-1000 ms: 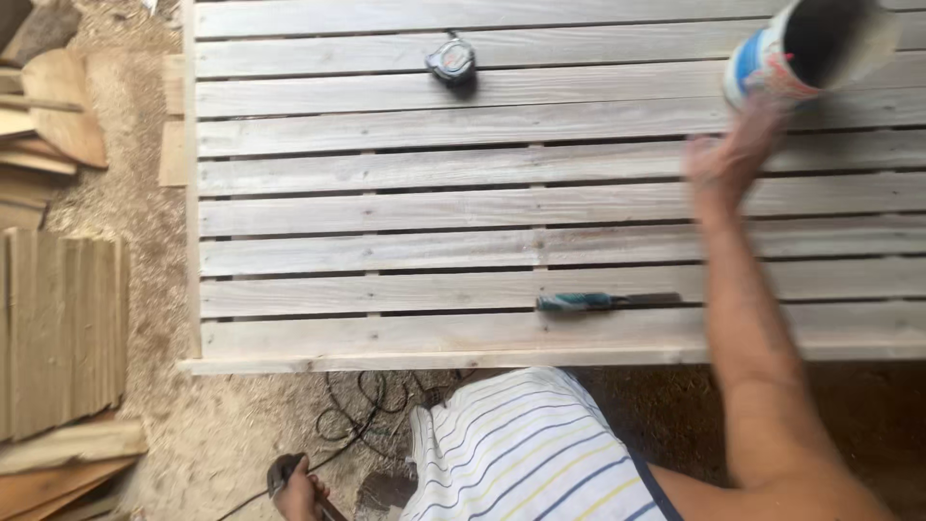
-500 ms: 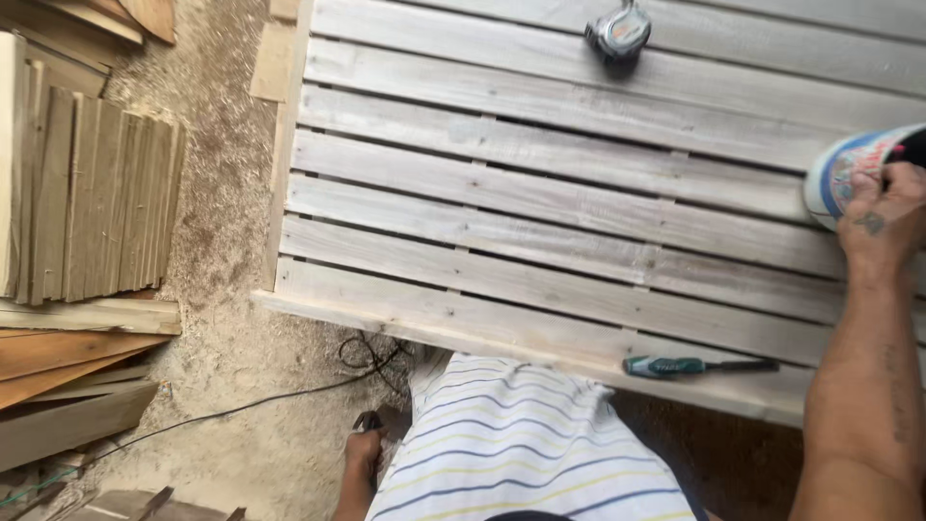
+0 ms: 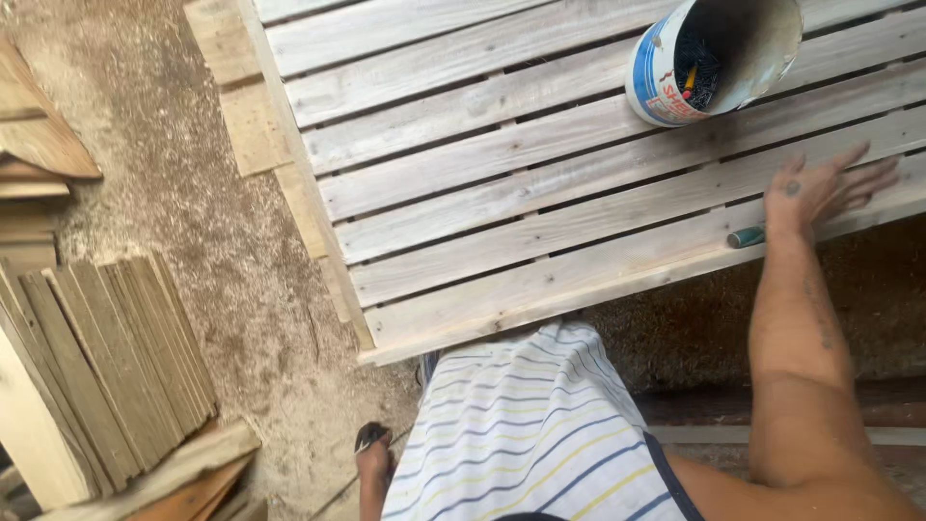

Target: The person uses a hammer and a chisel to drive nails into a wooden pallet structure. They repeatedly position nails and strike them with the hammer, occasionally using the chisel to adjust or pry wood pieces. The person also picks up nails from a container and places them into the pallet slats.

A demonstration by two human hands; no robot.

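The right hand lies flat and palm down at about two o'clock in the view, fingers spread and pointing toward two o'clock, gripping nothing. Its bare forearm runs straight back from the wrist toward five o'clock, with small dark marks on the back of the hand and along the arm. The left hand is out of sight; only a striped-shirted torso and one sandalled foot show near six o'clock.

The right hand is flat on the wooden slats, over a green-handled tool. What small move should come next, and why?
Probably curl the fingers round the green handle and lift it: the right hand lies open over the tool and does not grip it.
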